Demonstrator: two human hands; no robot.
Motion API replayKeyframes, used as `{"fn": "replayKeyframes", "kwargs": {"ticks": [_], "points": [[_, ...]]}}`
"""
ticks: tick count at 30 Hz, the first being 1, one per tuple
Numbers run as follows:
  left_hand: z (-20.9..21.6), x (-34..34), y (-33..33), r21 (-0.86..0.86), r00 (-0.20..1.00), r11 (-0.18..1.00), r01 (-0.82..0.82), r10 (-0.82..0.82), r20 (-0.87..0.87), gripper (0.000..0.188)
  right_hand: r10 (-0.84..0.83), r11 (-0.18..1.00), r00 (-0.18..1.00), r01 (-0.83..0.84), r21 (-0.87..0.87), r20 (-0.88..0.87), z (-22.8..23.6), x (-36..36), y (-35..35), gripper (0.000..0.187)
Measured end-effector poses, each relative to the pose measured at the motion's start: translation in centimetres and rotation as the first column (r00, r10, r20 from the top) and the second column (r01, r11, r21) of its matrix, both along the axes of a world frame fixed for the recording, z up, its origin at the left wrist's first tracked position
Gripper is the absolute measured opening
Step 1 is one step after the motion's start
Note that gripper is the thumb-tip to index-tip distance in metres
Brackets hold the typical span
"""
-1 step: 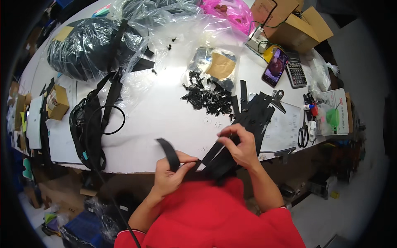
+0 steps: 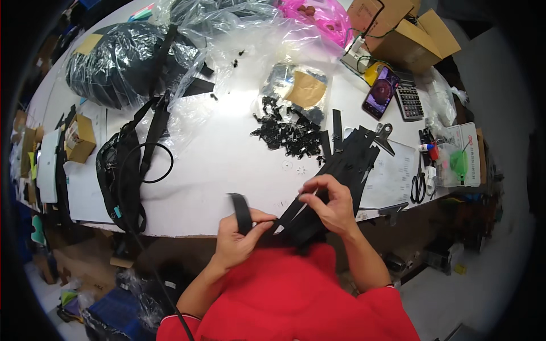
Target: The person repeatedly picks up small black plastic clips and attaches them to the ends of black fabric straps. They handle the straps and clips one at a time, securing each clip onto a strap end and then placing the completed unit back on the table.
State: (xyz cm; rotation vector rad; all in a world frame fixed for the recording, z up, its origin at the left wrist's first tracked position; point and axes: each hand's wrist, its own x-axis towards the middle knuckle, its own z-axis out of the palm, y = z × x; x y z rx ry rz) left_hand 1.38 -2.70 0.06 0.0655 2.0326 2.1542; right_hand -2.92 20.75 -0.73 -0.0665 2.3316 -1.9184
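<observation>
My left hand (image 2: 234, 241) is closed in a pinch on a strip of black zipper tape (image 2: 243, 215), whose loose end curls up over the fingers. From that pinch the tape runs up to my right hand (image 2: 334, 207), closed with thumb and forefinger together on it. Any small part between the right fingertips is hidden. A bundle of black zipper tapes (image 2: 347, 162) lies under and beside my right hand, hanging over the table's front edge toward my lap. Beyond the hands is a heap of small black zipper sliders (image 2: 290, 133).
A bulldog clip (image 2: 385, 139), scissors (image 2: 418, 186), phone (image 2: 380, 94) and calculator (image 2: 409, 102) lie to the right. On the left are a black bag (image 2: 122, 176) with a looped cable and a plastic-wrapped black bundle (image 2: 108, 68). Cardboard boxes (image 2: 415, 40) stand at the back right.
The loose tape end over my left hand has swung slightly right and stands more upright. My left hand has shifted a little right; my right hand has barely moved.
</observation>
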Motion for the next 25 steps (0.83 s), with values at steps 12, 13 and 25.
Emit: {"fn": "replayKeyframes", "kwargs": {"ticks": [12,13,25], "points": [[0.8,0.4,1.7,-0.083,0.996,0.995,0.049,-0.043,0.078,0.013,0.180,0.982,0.968,-0.186,-0.018,-0.176,0.8,2.7,-0.2,0.022],[0.9,0.3,1.7,-0.093,0.998,0.995,0.040,-0.035,0.050,0.013,0.190,0.982,0.962,-0.187,0.033,-0.194,1.0,2.5,-0.1,0.022],[-0.2,0.8,1.0,0.006,0.992,0.999,-0.041,0.040,0.121,0.011,0.016,0.434,0.964,0.233,-0.870,0.266,1.6,0.4,3.0,0.031]]}}
